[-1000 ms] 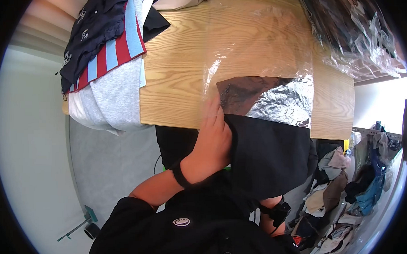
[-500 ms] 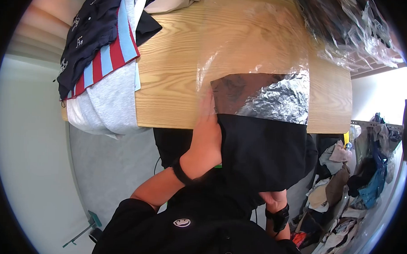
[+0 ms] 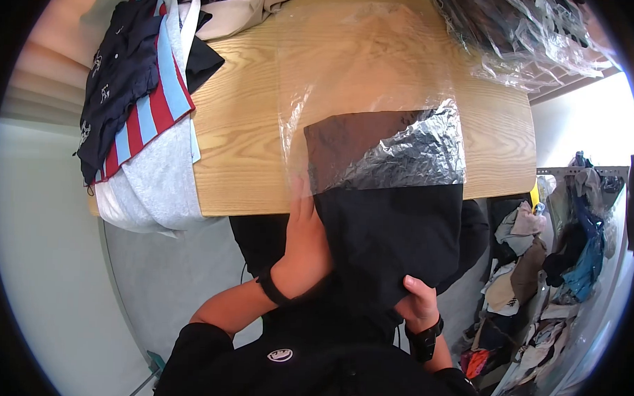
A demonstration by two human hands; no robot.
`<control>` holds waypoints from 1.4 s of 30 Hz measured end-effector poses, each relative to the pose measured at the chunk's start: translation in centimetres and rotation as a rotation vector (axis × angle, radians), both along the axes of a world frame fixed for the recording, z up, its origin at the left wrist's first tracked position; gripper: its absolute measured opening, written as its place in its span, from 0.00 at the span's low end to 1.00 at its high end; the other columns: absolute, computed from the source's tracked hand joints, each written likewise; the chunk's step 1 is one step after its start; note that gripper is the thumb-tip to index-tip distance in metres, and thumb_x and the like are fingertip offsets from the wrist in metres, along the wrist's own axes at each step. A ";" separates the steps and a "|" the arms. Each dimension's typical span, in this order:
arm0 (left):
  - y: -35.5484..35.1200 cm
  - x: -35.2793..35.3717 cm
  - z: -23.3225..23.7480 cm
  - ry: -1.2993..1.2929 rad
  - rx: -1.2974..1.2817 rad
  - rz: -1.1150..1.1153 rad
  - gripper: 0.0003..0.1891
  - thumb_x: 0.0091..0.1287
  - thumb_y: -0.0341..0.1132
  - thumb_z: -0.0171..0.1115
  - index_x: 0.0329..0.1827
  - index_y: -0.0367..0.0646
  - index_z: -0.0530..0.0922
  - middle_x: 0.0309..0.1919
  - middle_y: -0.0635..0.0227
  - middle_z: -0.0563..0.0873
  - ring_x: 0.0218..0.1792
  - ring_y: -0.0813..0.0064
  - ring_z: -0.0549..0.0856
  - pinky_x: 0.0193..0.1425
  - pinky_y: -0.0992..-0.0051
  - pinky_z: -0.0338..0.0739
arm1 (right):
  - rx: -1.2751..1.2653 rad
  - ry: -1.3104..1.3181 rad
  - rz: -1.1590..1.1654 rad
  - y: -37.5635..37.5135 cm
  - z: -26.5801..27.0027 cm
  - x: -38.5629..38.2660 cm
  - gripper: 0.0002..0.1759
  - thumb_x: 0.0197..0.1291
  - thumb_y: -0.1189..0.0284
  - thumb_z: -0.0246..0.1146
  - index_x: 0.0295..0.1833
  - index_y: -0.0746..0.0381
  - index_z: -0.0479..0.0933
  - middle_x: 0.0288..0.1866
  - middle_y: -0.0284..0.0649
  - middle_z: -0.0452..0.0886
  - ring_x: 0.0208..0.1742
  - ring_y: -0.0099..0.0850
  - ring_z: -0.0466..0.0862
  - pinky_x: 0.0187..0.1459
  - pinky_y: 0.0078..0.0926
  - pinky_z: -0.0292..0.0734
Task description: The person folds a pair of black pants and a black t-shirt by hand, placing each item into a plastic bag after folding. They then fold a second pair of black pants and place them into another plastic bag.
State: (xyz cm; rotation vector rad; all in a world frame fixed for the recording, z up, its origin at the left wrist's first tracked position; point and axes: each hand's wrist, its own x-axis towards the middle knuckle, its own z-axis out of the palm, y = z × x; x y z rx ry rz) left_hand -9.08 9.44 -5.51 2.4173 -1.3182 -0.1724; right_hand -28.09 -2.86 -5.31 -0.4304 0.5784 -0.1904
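A folded black garment (image 3: 399, 236) hangs over the front edge of the table, its far part inside a clear plastic bag (image 3: 363, 67) lying on the wood. My left hand (image 3: 307, 232) lies along the garment's left edge, fingers stretched out and fingertips at the bag's mouth, partly behind the film. At the garment's near right corner is my right hand (image 3: 419, 301), its thumb on top of the cloth and its fingers hidden beneath, pinching it.
Grey, striped and dark navy clothes (image 3: 122, 72) are piled on the left of the wooden table (image 3: 242, 153). Clear plastic bags (image 3: 525, 38) lie at the back right. Bagged clothes (image 3: 581, 242) stand to the right, below table level.
The view has shifted, with the table things now further left. My right thumb, hidden before, now shows on top of the garment's near corner. My left hand stays by its left edge.
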 end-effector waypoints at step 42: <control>-0.5 -0.8 -1.2 -0.118 -0.077 0.029 0.31 0.51 0.34 0.66 0.62 0.42 0.72 0.57 0.45 0.70 0.66 0.41 0.63 0.70 0.43 0.53 | -0.105 -0.037 -0.064 -3.8 0.6 14.8 0.18 0.57 0.84 0.54 0.55 0.67 0.74 0.50 0.43 0.81 0.52 0.37 0.81 0.55 0.36 0.75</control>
